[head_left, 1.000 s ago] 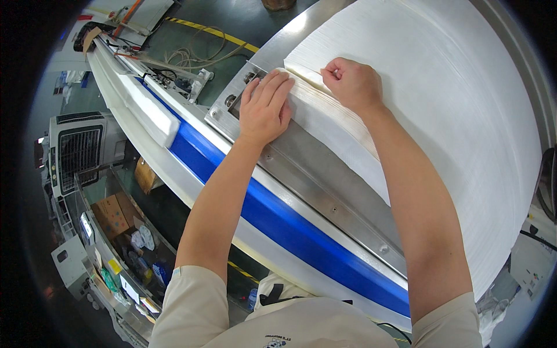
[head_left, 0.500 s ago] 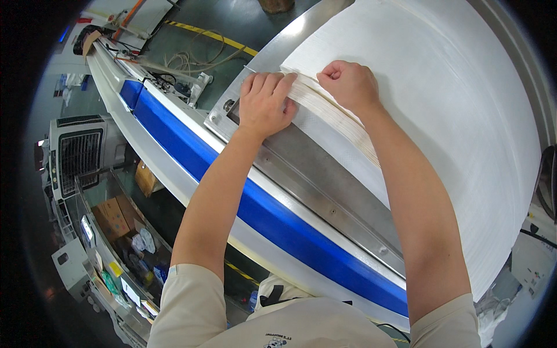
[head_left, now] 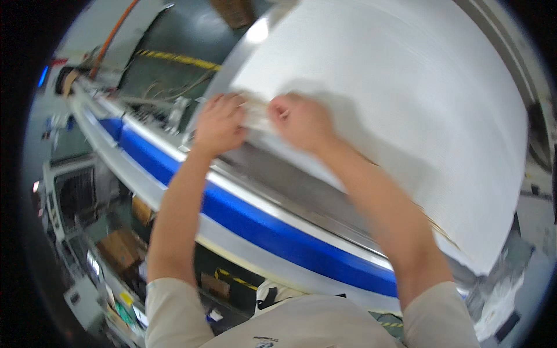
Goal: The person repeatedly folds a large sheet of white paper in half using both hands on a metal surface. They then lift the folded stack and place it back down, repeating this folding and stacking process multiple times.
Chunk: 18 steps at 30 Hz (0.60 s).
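A thick stack of white, fabric-like sheets (head_left: 394, 75) lies on a metal-edged table; its layered near edge is blurred. My left hand (head_left: 220, 124) is at the stack's left corner, fingers curled and closed, with whatever lies inside them hidden by blur. Just to its right, my right hand (head_left: 303, 123) makes a fist at the edge of the stack, gripping the sheets there. A short piece of the layered edge shows between the two hands. My right forearm crosses over the near side of the stack.
A grey metal strip (head_left: 290, 180) runs along the table's front, with a long blue rail (head_left: 249, 223) nearer me. Floor tape (head_left: 180, 59) and hoses lie beyond the left end. At lower left are a cardboard box (head_left: 120, 248) and a cluttered cart. Crumpled clear plastic (head_left: 499, 301) is at lower right.
Both hands now appear farther left and lower, still side by side at the stack's corner. The whole view has shifted and blurred. The stack's near edge now shows beyond my right forearm.
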Motion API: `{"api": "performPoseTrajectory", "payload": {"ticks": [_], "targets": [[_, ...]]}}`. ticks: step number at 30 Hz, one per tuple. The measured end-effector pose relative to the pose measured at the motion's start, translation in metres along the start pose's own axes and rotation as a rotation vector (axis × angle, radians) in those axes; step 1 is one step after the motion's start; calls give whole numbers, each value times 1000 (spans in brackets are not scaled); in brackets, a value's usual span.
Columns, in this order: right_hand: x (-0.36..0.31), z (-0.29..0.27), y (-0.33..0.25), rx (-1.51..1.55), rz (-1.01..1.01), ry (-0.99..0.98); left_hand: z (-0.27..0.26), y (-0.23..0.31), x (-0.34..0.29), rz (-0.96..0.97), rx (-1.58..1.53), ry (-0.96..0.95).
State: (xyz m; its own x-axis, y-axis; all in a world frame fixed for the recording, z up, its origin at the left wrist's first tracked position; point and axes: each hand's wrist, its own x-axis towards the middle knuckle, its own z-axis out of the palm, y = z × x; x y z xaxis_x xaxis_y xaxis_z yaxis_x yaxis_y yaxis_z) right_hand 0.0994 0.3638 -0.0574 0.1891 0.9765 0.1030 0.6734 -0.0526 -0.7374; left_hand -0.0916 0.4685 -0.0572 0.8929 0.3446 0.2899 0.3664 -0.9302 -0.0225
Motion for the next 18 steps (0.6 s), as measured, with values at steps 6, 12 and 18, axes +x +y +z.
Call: {"api": "performPoseTrajectory", "payload": {"ticks": [6, 12, 18], "targets": [[-176, -65, 42, -399, 449, 67, -32, 10, 16, -141, 82, -560], [-396, -230, 159, -743, 827, 66, -10, 43, 60, -44, 374, -872], [-554, -352, 239, -866, 1058, 181, 20, -56, 16, 77, 512, -764]]}}
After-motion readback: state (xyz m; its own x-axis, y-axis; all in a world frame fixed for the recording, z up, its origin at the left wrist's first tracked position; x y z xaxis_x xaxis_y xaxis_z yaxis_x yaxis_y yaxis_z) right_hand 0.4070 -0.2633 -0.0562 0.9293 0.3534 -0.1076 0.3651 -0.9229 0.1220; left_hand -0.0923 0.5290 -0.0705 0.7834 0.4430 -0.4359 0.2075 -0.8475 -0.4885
